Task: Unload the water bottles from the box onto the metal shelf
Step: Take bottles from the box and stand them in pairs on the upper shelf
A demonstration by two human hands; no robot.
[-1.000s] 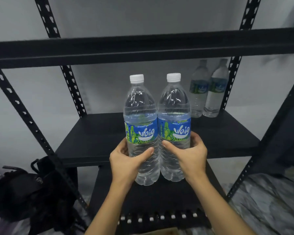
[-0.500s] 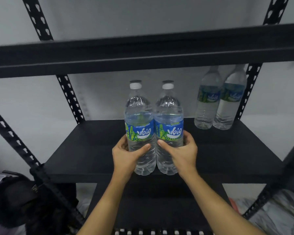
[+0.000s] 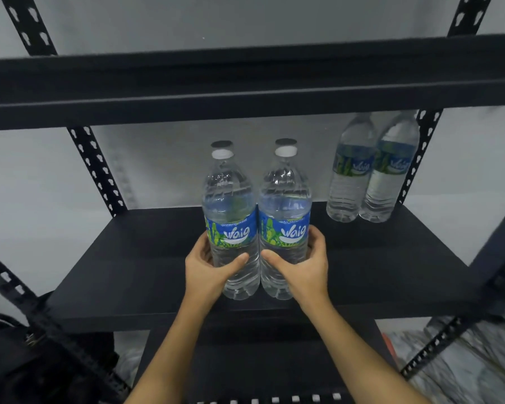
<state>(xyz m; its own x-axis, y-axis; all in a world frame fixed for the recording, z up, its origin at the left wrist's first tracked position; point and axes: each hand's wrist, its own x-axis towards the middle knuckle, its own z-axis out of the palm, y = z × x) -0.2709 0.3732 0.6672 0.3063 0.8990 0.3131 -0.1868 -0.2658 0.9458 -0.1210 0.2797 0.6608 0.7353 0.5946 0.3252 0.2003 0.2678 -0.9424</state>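
The two bottles in play were upright, side by side and touching, at the front middle of the shelf (image 3: 129, 272). The left bottle (image 3: 231, 228) was in the left hand (image 3: 207, 263) and the right bottle (image 3: 285, 225) in the right hand (image 3: 306, 263). Each hand was wrapped round its bottle just under the label, thumb across the front, fingers behind. Couldn't tell if the bases were down on the shelf yet or hanging just above it.

Looked like the set-down step. To do it well, the person would want both bases flat and well in from the front lip before letting go, since they sat near that edge. Thin plastic full of water flexes, so a light squeeze beats a hard one. The caps also needed to stay clear of the top shelf (image 3: 245, 83) overhead.

A back pair (image 3: 368, 176) stood touching each other in the rear right corner, well apart from the held ones. Sliding the new two back beside them would probably leave room in front. The box wasn't in view. A dark bag (image 3: 12, 360) sat low on the left.
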